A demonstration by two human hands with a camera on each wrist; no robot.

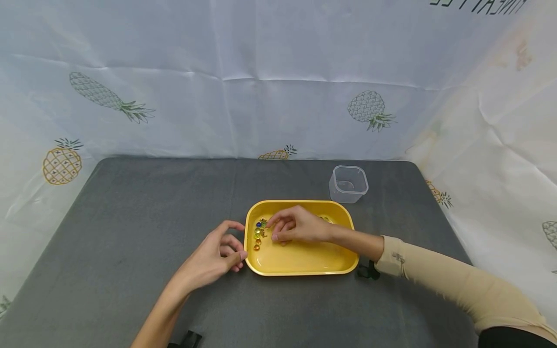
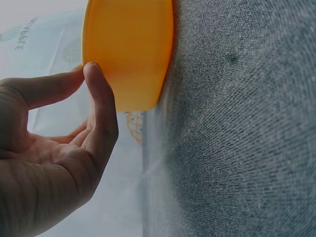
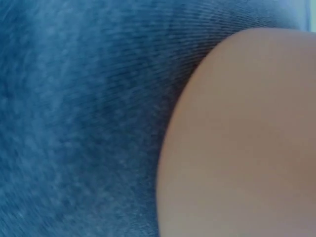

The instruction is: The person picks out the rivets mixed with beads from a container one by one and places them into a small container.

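A shallow yellow tray lies on the table. Small shiny beads in blue, yellow-green and orange line its left end, with tiny gold-coloured pieces beside them. My left hand is at the tray's left side, thumb and forefinger spread along the outside of the rim. Those fingertips meet the tray's edge in the left wrist view. Over the tray, my right hand has bent, parted fingers, the forefinger tip right by the beads; nothing shows between them. More beads sit behind the right wrist, partly hidden.
A clear plastic box without a lid stands behind the tray's right corner. Grey cloth covers the table. A white curtain with pineapple prints hangs behind it. Forearm and cloth fill the right wrist view.
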